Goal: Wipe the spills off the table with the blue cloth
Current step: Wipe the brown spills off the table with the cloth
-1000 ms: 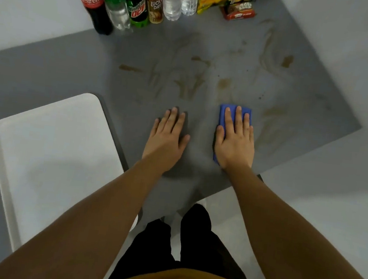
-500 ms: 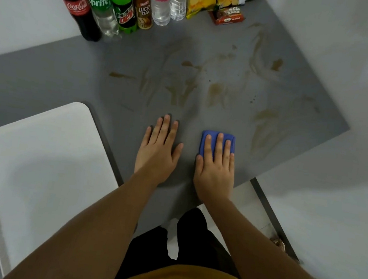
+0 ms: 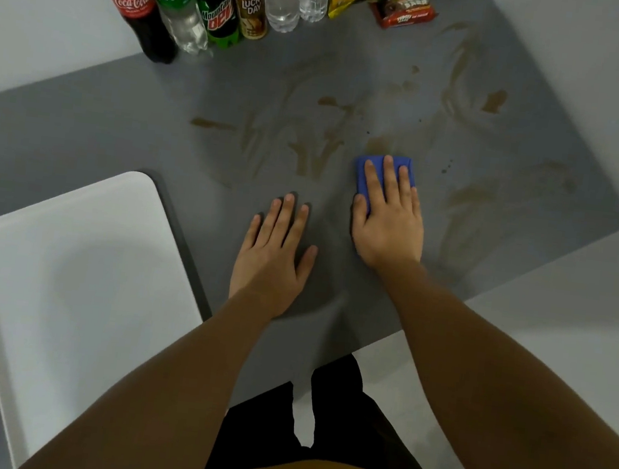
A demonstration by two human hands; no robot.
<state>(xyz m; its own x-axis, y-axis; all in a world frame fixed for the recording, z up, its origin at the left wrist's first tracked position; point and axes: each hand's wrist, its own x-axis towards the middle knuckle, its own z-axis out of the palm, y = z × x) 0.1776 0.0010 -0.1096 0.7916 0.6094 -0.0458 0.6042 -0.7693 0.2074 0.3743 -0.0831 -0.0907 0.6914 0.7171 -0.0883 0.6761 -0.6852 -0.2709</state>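
Observation:
A folded blue cloth point(image 3: 370, 166) lies flat on the grey table point(image 3: 119, 128), pressed down by my right hand point(image 3: 388, 220), whose fingers cover most of it. My left hand point(image 3: 273, 253) rests flat on the table beside it, fingers apart, holding nothing. Brown spill streaks point(image 3: 315, 150) spread across the table beyond both hands, with more smears to the right point(image 3: 466, 198) and at the far right point(image 3: 494, 101).
Several drink bottles point(image 3: 195, 1) stand in a row along the table's far edge, with snack packets point(image 3: 402, 11) next to them. A white tray-like chair seat point(image 3: 75, 277) sits at the left. The table's near edge runs just behind my hands.
My right hand pulled the cloth back toward me, then pushed it forward again toward the spill streaks. My left hand stayed flat in place.

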